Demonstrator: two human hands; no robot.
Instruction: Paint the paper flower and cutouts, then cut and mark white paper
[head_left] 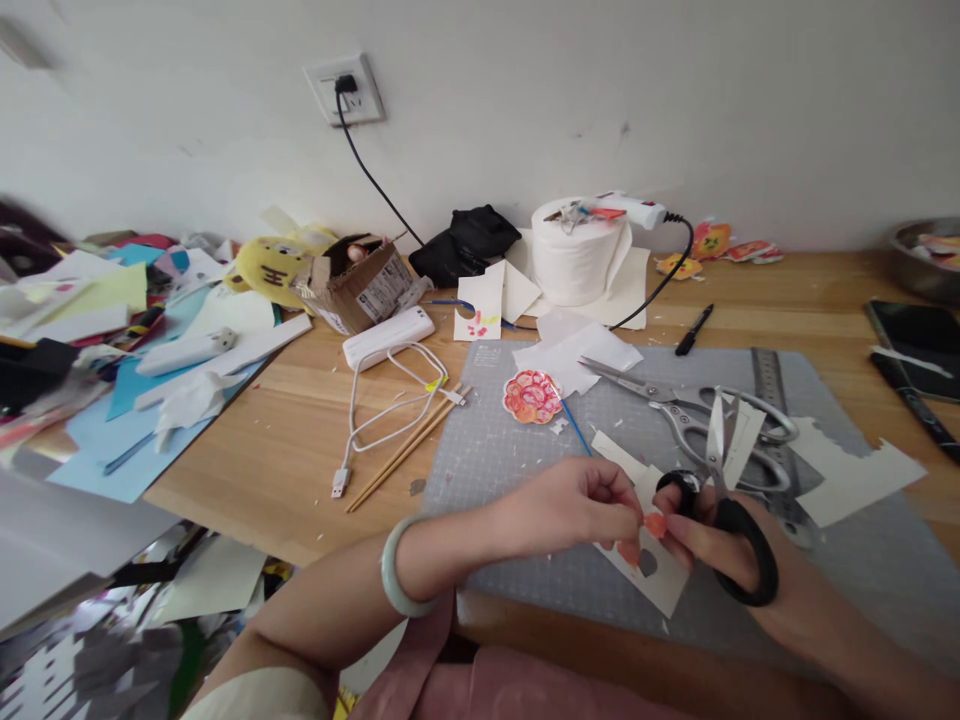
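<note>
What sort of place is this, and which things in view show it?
Probably a craft workspace, perhaps at home: a gridded grey cutting mat, black-handled scissors in the right hand, and coloured paper piled at the left.

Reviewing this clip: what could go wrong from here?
The small orange piece between the left hand and the right hand might drop and get lost among the paper scraps. The right hand also holds black-handled scissors, whose bare blades could nick a finger if they swing.
</note>
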